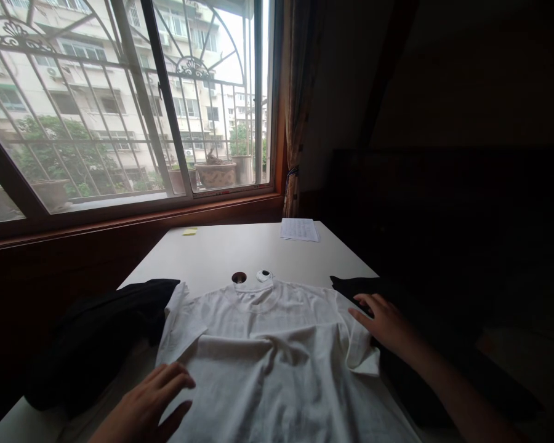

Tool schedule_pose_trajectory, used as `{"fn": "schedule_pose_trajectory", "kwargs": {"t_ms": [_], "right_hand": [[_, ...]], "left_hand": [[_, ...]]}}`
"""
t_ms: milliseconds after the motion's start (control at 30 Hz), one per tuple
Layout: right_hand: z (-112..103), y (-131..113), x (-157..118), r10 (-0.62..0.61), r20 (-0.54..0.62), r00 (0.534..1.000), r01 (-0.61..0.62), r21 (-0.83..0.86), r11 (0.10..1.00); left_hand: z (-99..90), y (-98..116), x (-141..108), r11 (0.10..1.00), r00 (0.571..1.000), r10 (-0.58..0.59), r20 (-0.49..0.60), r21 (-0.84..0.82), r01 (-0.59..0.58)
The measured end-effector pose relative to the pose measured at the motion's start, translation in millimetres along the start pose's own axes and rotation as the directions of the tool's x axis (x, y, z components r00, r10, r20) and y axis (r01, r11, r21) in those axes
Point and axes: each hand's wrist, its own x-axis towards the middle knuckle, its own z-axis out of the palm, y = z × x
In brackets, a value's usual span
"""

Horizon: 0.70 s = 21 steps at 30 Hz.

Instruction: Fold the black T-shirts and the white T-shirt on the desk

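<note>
A white T-shirt [277, 369] lies spread over the near part of the table, its neckline toward the window and its cloth wrinkled across the middle. My left hand [152, 400] is over the shirt's left side, fingers apart and holding nothing; whether it touches the cloth I cannot tell. Beside the right sleeve, my right hand [383, 320] has its fingers spread, above the edge of a dark cloth [357, 286]. Nothing shows in its grasp. The lower end of the shirt runs out of view.
Dark clothing [111, 326] is heaped at the table's left. On the white table [212, 252] are papers [300, 229], a yellow note [190, 231], a dark round hole [239, 277] and a white round object [264, 275]. A window [120, 104] and curtain [295, 111] stand beyond.
</note>
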Motion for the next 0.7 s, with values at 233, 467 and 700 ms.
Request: {"fn": "schedule_pose_trajectory", "kwargs": {"t_ms": [233,467,700], "right_hand": [[12.0,-23.0,43.8,0.016,0.283,0.959,-0.012,-0.014,1.0],[-7.7,11.3,82.9,0.041,0.166,0.985,-0.055,0.084,0.995],[-17.6,68.7,108.9,0.022,0.123,0.992,-0.036,0.112,0.993]], "left_hand": [[0.1,-25.6,104.3,0.97,0.996,-0.087,-0.03,0.225,0.092],[27.5,-59.4,164.8,0.938,0.978,-0.207,0.038,0.292,0.187],[54.2,-79.0,183.1,0.905,0.965,-0.253,0.064,0.368,0.213]]}}
